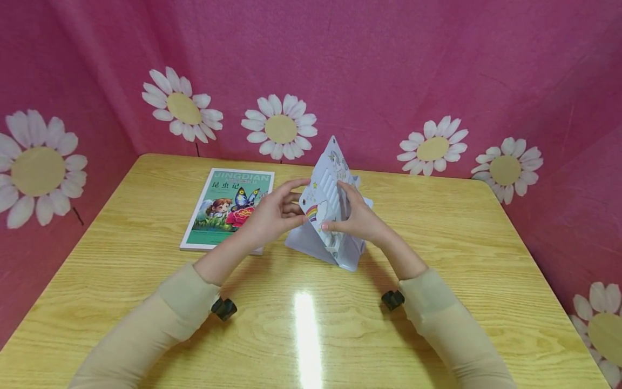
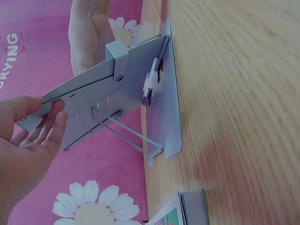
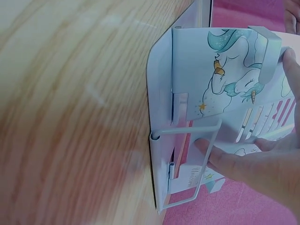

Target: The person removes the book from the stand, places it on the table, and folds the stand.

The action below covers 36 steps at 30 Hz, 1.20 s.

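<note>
Your beige sleeves (image 1: 146,329) reach toward the pale stand (image 1: 322,186), tilted up on the table (image 1: 447,237), rainbow-and-unicorn printed; your left hand (image 1: 269,216) pinches its edge, your right hand (image 1: 358,219) touches its face, fingers spread.

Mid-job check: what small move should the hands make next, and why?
Probably ease the panel gently against the wire prop before letting go: the left hand pinches its edge, the right hand touches its printed face, and the prop reaches from the base to the panel's back, its seating in the slots unclear.
</note>
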Tool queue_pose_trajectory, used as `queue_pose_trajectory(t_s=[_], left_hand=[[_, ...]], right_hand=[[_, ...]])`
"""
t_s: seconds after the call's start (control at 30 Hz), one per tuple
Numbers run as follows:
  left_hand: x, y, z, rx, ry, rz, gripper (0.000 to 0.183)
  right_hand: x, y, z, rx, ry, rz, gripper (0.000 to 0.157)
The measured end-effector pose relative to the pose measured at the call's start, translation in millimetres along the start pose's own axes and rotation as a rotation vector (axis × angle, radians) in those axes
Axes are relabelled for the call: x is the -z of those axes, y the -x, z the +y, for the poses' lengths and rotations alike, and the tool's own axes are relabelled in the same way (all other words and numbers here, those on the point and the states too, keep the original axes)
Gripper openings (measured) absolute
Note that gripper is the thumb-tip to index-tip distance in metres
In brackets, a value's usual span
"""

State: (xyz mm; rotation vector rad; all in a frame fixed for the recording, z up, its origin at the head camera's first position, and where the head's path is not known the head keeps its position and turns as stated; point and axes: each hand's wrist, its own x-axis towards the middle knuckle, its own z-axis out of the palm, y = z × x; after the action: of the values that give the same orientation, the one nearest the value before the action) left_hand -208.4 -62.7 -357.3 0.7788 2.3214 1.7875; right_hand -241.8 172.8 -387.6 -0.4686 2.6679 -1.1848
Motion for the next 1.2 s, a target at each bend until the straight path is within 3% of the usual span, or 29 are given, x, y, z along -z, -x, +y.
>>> queue_pose_trajectory(t_s=[0.5,1.2], left_hand=[[-8.5,5.3,4.3,0.033,0.025,0.060,0.069],[-18.5,12.8,5.0,0.009,0.022,0.132,0.070]], right_hand=[[4.0,-6.0,3.6,0.032,-0.015,-0.061,0.111],[7.3,-9.9,4.8,0.051,-0.155,-0.174,0.105]])
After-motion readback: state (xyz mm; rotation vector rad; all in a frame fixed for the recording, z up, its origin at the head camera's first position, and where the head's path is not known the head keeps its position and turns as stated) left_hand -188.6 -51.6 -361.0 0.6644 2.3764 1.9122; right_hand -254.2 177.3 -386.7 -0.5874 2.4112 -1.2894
